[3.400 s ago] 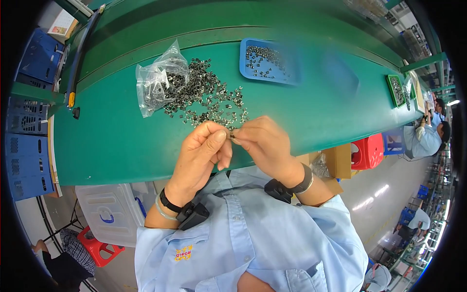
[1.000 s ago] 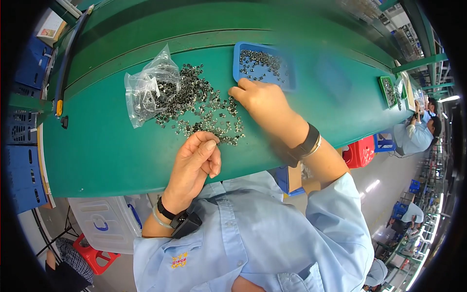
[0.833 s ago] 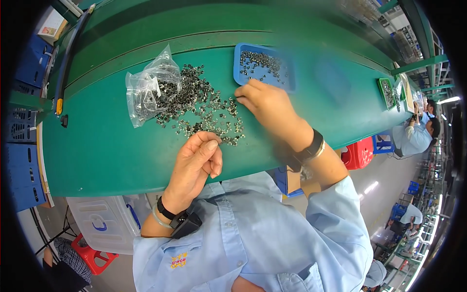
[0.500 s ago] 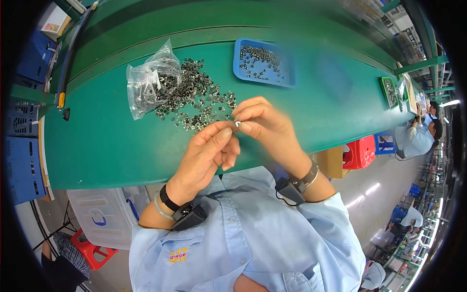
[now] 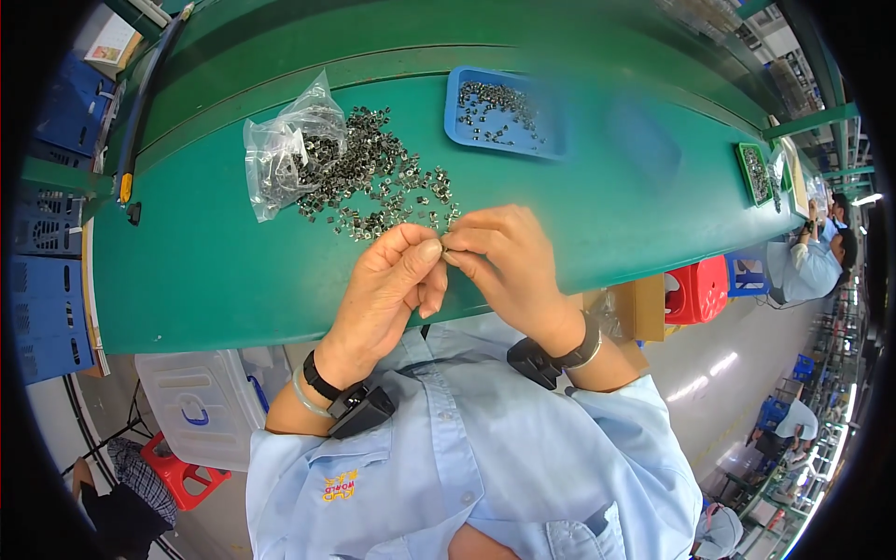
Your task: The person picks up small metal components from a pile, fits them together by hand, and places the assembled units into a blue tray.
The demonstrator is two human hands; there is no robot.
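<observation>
My left hand point(image 5: 390, 285) and my right hand point(image 5: 509, 266) meet fingertip to fingertip over the front part of the green table point(image 5: 233, 289). Both are closed in a pinch around a small metal part point(image 5: 443, 248), mostly covered by the fingers. Just beyond them spreads a heap of small square metal pieces point(image 5: 373, 159), some loose ones close to my fingertips. At the heap's left side lies a clear plastic bag point(image 5: 277, 168) with more of these pieces in it. Farther back, a blue tray point(image 5: 455, 126) holds scattered small metal pieces.
A green tray point(image 5: 752, 175) of parts stands at the table's far right, near a co-worker in light blue point(image 5: 803, 271). Below the right edge are a red stool point(image 5: 697, 289) and a cardboard box point(image 5: 642, 308). A lidded plastic bin point(image 5: 191, 406) stands at lower left.
My right hand has moved slightly down and left, its fingers closing in against the left fingertips. The small bright part that showed between them is now mostly covered.
</observation>
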